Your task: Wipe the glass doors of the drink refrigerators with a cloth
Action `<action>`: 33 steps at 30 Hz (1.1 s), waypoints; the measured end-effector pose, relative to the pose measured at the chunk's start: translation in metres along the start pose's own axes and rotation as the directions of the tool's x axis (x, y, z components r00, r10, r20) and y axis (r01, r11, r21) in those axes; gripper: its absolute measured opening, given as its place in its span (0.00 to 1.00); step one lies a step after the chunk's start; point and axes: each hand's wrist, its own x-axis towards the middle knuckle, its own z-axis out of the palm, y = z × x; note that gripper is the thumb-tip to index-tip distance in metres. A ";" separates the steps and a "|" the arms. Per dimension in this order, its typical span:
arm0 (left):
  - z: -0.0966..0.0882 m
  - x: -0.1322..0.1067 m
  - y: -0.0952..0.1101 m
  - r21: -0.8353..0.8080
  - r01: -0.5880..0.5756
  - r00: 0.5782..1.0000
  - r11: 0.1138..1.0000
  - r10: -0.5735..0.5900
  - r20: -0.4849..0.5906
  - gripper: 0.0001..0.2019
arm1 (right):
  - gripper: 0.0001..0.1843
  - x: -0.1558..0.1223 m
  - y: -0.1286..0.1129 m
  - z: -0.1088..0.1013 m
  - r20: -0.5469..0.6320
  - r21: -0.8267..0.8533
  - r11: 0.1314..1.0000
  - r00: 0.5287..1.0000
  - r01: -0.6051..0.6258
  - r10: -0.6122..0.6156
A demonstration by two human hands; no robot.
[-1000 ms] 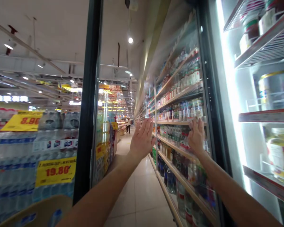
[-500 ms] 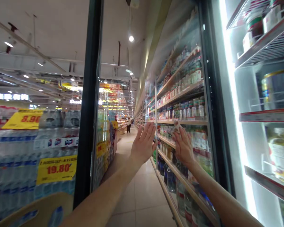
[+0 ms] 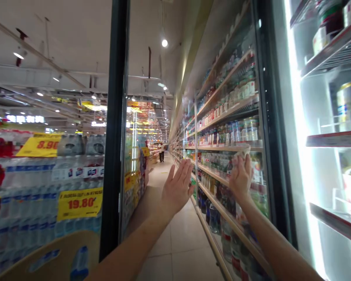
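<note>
A glass cooler door [image 3: 116,117] with a dark frame stands swung open in front of me. My left hand [image 3: 178,186] is raised at the middle of the pane, palm forward and fingers stretched out, with nothing in it. Farther right, my right hand [image 3: 240,178] presses a pale, crumpled cloth [image 3: 244,149] to the glass under its fingertips. Part of the cloth is hidden by the fingers. Bottles on shelves show through or in the pane behind both hands.
At right is the lit cooler with wire shelves [image 3: 335,139] of jars and cans. Stacked water bottles [image 3: 26,195] with yellow price signs [image 3: 80,203] stand at left. A tan board with cut-out holes [image 3: 67,249] is at lower left. A person [image 3: 162,152] stands far down the aisle.
My right hand has moved right across the glass with the cloth, its fingers now pointing more upright. My left hand stays about where it was on the pane. The view has shifted slightly.
</note>
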 end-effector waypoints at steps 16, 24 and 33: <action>0.000 -0.038 0.005 -0.019 0.076 0.995 0.997 -0.077 -0.057 0.28 | 0.33 -0.050 -0.026 -0.006 0.140 0.084 0.895 0.884 0.439 -0.446; 0.000 -0.058 0.007 -0.020 0.085 0.996 0.996 -0.086 -0.038 0.28 | 0.31 -0.064 -0.032 -0.010 0.082 0.027 0.948 0.945 0.316 -0.317; -0.003 -0.073 0.007 -0.019 0.090 0.996 0.996 -0.090 -0.016 0.30 | 0.30 -0.078 -0.006 -0.016 -0.004 -0.102 0.991 0.996 0.084 -0.084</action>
